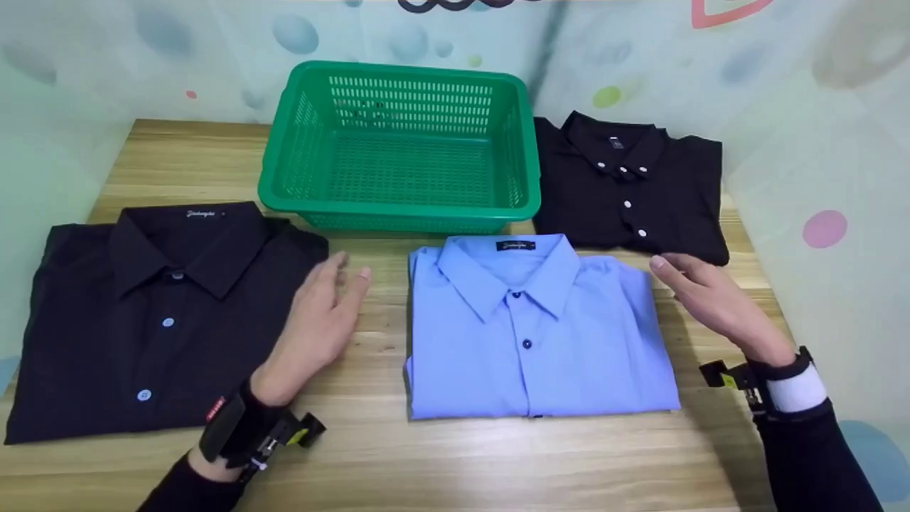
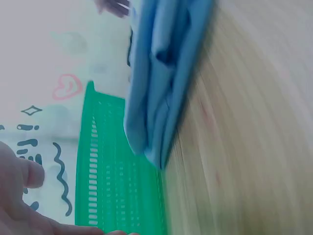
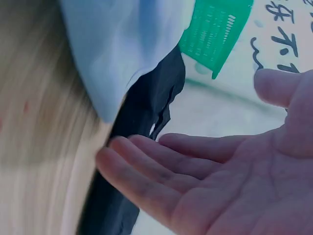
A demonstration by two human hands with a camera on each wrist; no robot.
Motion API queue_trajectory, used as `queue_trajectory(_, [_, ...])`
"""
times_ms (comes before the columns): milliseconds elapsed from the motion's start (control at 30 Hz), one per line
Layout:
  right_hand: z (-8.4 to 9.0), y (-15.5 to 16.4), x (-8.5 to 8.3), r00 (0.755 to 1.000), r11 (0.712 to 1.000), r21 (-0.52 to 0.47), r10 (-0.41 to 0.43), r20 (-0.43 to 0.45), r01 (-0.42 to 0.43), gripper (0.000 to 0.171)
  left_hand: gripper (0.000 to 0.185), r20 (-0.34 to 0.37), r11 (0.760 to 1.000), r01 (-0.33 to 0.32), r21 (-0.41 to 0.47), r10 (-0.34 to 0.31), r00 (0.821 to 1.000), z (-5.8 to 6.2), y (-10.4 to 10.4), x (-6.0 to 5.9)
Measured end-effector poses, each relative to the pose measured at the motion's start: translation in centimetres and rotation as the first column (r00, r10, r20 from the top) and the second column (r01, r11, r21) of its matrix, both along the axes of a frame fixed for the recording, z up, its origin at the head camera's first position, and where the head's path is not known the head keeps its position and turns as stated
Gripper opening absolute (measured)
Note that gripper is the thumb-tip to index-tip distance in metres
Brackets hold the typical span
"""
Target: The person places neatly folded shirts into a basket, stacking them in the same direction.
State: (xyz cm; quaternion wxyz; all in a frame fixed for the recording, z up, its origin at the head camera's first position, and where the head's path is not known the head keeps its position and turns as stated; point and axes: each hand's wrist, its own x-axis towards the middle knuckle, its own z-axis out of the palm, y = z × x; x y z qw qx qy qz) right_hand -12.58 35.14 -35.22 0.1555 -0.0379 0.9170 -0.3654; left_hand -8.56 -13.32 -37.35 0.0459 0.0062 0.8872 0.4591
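Note:
A folded light blue shirt (image 1: pixel 469 363) with dark buttons lies on the table in front of me, collar pointing away. To its left, my left hand (image 1: pixel 316 327) holds nothing, its fingers fairly straight beside the right side of a folded dark shirt (image 1: pixel 85 341) with pale blue buttons. My right hand (image 1: pixel 718 302) is off the blue shirt's right side, also holding nothing. In the right wrist view the palm of that hand (image 3: pixel 230 181) faces the camera, fingers extended. Near its fingertips in the head view lies the front corner of a smaller black shirt (image 1: pixel 682 192) with white buttons.
A green slatted basket (image 1: pixel 409 217) stands at the back of the wooden table (image 1: pixel 455 469), with nothing inside. The black shirt lies against its right side. A patterned sheet (image 1: pixel 640 43) hangs behind the table and along both sides.

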Motion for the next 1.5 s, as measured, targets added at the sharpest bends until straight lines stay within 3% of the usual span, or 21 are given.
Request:
queue_trajectory(167, [0.0,0.4,0.1,0.982,0.978,-0.193,-0.036,0.186,0.073,0.071,0.07,0.107,0.995,-0.001,0.099,-0.01,0.994,-0.1,1.1,-0.1])
queue_trajectory(267, [-0.1,0.8,0.1,0.971,0.967,-0.216,-0.084,0.225,0.134,0.074,0.068,0.143,0.991,-0.019,0.132,0.0,0.99,-0.3,1.7,-0.3])
queue_trajectory(367, [-0.3,1.3,0.0,0.962,0.954,-0.243,-0.112,0.248,0.174,0.073,0.064,0.185,0.969,-0.045,0.243,-0.001,0.983,-0.5,2.3,-0.4])
queue_trajectory(433, [-0.4,1.6,-0.1,0.955,0.931,-0.301,-0.122,0.271,0.205,0.069,0.063,0.22,0.932,-0.069,0.355,-0.012,0.975,-0.7,2.6,-0.4])
queue_trajectory(533, [-0.7,2.0,-0.3,0.94,0.866,-0.429,-0.119,0.319,0.255,0.056,0.062,0.272,0.849,-0.12,0.515,-0.03,0.962,-1.0,2.9,-0.3])
queue_trajectory(667, [-0.9,2.3,-0.5,0.923,0.787,-0.539,-0.097,0.372,0.3,0.042,0.06,0.349,0.767,-0.178,0.616,-0.063,0.935,-1.1,3.0,0.0])
queue_trajectory(800, [-1.0,2.3,-0.7,0.91,0.761,-0.566,-0.073,0.409,0.316,0.037,0.061,0.39,0.689,-0.197,0.697,-0.134,0.911,-1.4,2.8,0.3])
queue_trajectory(967, [-1.3,2.6,-1.4,0.867,0.745,-0.59,0.033,0.498,0.311,0.038,0.068,0.403,0.596,-0.211,0.774,-0.208,0.891,-1.7,2.5,0.3])
queue_trajectory(1067, [-1.6,2.9,-1.7,0.846,0.74,-0.612,0.111,0.522,0.28,0.042,0.072,0.406,0.561,-0.216,0.799,-0.238,0.882,-1.9,2.5,0.3])
queue_trajectory(1167, [-1.9,3.0,-1.9,0.826,0.729,-0.642,0.194,0.528,0.239,0.045,0.074,0.409,0.549,-0.212,0.809,-0.265,0.873,-2.0,2.6,0.4])
queue_trajectory(1367, [-2.7,2.1,-2.3,0.755,0.664,-0.729,0.389,0.528,0.167,0.051,0.077,0.398,0.53,-0.199,0.824,-0.292,0.87,-2.3,3.1,0.6])
queue_trajectory(1500, [-3.0,1.2,-2.5,0.724,0.641,-0.752,0.447,0.525,0.149,0.054,0.076,0.396,0.482,-0.179,0.858,-0.398,0.827,-2.7,3.1,0.3])
